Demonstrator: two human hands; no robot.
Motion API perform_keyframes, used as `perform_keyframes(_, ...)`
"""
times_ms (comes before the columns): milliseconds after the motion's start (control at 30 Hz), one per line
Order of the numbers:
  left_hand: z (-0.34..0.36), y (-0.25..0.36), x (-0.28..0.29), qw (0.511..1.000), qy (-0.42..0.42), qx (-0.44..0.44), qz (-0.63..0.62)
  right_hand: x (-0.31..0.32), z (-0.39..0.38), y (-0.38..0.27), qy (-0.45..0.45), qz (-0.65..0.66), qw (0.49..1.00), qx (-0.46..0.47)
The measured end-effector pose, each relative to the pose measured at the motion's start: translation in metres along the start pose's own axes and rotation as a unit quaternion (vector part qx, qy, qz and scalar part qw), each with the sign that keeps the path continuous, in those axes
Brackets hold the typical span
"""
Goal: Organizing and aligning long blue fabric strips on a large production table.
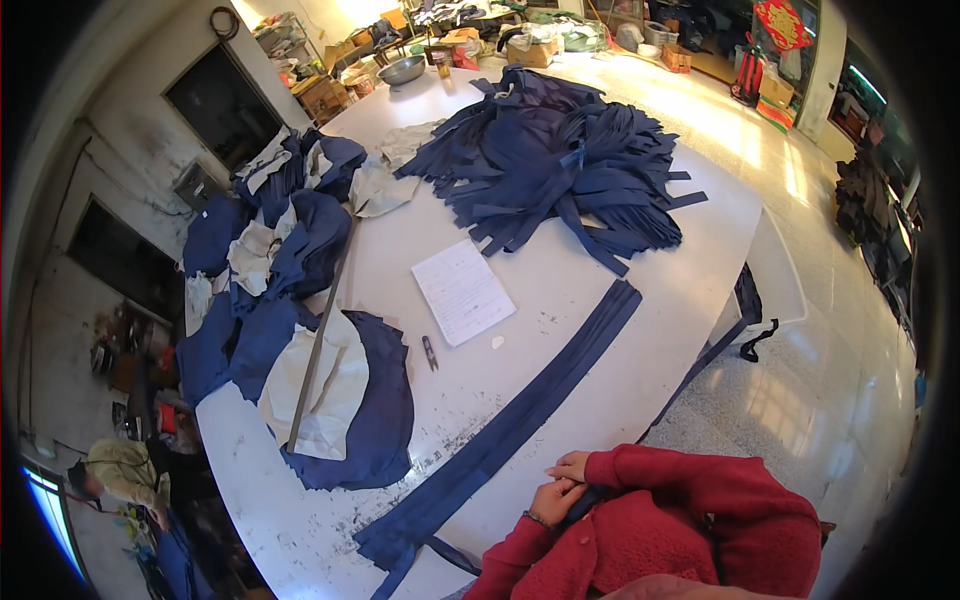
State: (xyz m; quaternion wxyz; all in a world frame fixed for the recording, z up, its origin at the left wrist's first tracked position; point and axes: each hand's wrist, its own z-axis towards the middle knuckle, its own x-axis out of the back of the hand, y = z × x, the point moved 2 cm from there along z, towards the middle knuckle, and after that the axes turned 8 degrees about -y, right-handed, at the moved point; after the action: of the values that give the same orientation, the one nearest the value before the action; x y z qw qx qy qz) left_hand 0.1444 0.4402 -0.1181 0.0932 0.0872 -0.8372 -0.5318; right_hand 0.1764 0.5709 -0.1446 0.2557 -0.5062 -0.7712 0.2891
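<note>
My left hand (555, 503), with a dark bracelet at the wrist, and my right hand (571, 467) are close together in front of my body, by the table's near edge. Both have curled fingers. Navy fabric (587, 502) shows just beneath them, and my left fingers close on it; what my right fingers pinch is hidden. Beyond my hands, a long stack of navy fabric strips (500, 430) lies diagonally across the table. Another narrow navy strip (690, 388) hangs over the right edge and passes behind my right sleeve.
The white table (390, 290) carries a heap of navy strips (550, 150), a written notepad (463, 292), thread snips (430, 352), a long metal ruler (322, 345), navy cut pieces (385, 400) and a metal bowl (402, 70). A white bin (780, 270) stands right; another person (125, 470) is at left.
</note>
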Motion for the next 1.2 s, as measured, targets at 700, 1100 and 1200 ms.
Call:
perform_keyframes(700,-0.026,0.020,0.001,0.995,0.069,-0.055,-0.047,0.063,-0.015,0.003,0.324,0.012,0.944,0.064)
perform_keyframes(1100,-0.012,0.102,0.060,0.908,0.393,-0.144,0.019,0.038,-0.067,-0.077,0.084,-0.147,0.971,0.170)
perform_keyframes(1200,-0.002,0.116,0.064,0.924,0.340,-0.175,0.036,0.029,-0.051,-0.084,0.122,-0.109,0.978,0.127)
